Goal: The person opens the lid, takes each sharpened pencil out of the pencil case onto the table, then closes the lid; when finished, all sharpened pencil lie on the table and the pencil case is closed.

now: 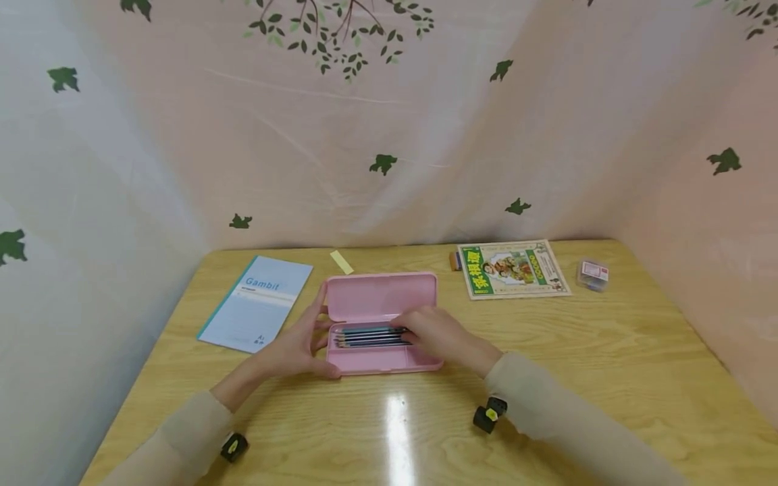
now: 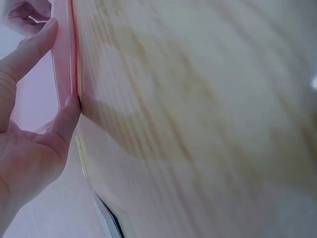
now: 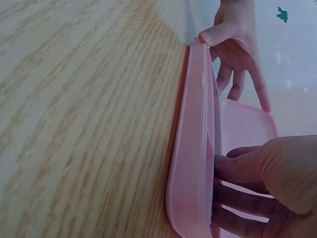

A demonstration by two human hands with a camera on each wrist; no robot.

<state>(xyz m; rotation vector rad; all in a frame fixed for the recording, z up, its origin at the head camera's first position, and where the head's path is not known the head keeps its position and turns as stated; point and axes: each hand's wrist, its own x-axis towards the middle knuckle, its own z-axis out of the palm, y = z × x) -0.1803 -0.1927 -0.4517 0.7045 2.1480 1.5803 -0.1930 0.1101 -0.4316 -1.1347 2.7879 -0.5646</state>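
Note:
A pink pencil case (image 1: pixel 381 298) lies open on the table with its lid tilted back. Several dark and teal pencils (image 1: pixel 365 337) lie side by side in its rear compartment. My left hand (image 1: pixel 298 344) spans the left end, thumb touching the front corner and a straight index finger against the lid, as the right wrist view shows. Over the right end, my right hand (image 1: pixel 436 332) reaches into the case and holds the pencils' right ends between thumb and fingers. In the right wrist view the right-hand fingers (image 3: pixel 242 203) dip behind the case wall, hiding their tips.
To the left lies a light-blue notebook (image 1: pixel 258 304). A yellow strip (image 1: pixel 342 262) is behind the case. At the back right are an illustrated board-game sheet (image 1: pixel 513 269), a small brown-and-blue block (image 1: pixel 455 261) and a small clear box (image 1: pixel 592 275). Printed fabric hangs behind the table.

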